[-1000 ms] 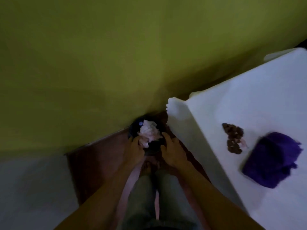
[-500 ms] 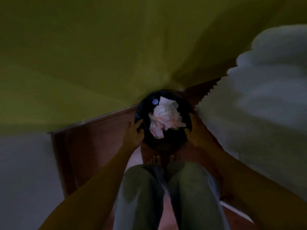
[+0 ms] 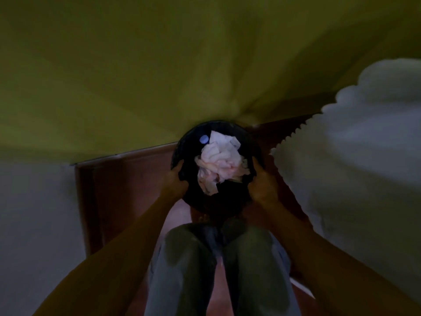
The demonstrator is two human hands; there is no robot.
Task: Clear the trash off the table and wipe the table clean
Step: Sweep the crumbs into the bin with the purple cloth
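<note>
Black plastic fills both my palms; I hold the bin [image 3: 185, 140] by its rim, my left hand [image 3: 174, 182] curled round the left side with the thumb hooked over the lip, my right hand [image 3: 262, 183] gripping the right side the same way; neither has a finger free. Crumpled paper [image 3: 218, 163], white with pinkish stains, lies heaped inside the bin, and a small pale cap [image 3: 203, 139] sits just beside it at the far left of the rim; that much trash is off the table. The bin is low in front of my knees, near the corner of the red-brown floor [image 3: 127, 183] where two yellow-green walls meet; whether it rests on the floor or hangs in my grip I cannot tell. At my right hangs the white tablecloth [image 3: 353, 144], its scalloped edge close to my right hand; the tabletop itself is out of view, so I cannot say what lies on it.

I judge the step in hand to be handling the bin, most likely bringing it to the table's edge for more trash or settling it in its corner; nothing for wiping is in view. The next move calls for an even two-handed hold, the rim level so the loose paper does not spill, and a path clear of the hanging cloth; after that, one hand must come free for sweeping or a rag.
</note>
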